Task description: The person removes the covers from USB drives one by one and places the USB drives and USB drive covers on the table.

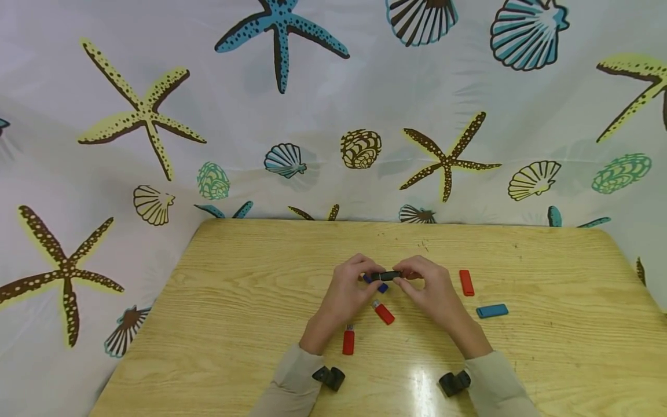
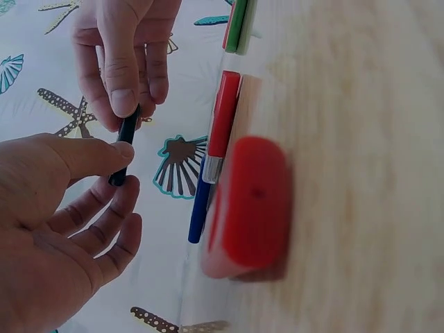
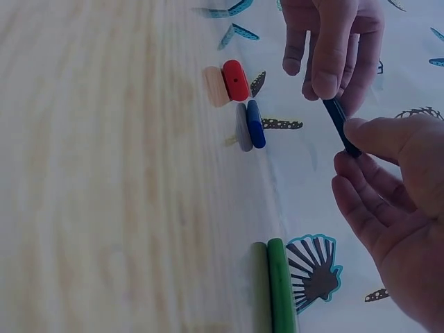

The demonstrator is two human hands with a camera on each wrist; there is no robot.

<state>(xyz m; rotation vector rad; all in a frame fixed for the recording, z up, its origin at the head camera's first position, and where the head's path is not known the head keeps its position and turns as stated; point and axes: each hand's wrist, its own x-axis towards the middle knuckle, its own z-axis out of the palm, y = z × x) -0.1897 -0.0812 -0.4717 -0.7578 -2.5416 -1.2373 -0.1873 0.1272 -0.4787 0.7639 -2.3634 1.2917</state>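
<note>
Both hands meet over the table at a slim black USB stick (image 1: pixel 392 276), which lies roughly level between them. My left hand (image 1: pixel 348 288) pinches its left end between thumb and fingers. On the other end, the thumb and fingers of my right hand (image 1: pixel 433 291) grip it. A thin light band crosses the stick near the left fingertips; whether its cap is fully seated cannot be told. Below the hands lies a dark blue USB stick (image 1: pixel 383 286), partly hidden by the left fingers. Nearer me is a red USB stick (image 1: pixel 384 313) with its metal plug bare.
Another red USB stick (image 1: pixel 348 341), plug bare, lies by the left forearm. Right of the right hand are a red stick (image 1: pixel 466 282) and a blue one (image 1: pixel 492 311), no plugs showing. The wooden table (image 1: pixel 234 301) meets a patterned cloth (image 1: pixel 323 191) behind.
</note>
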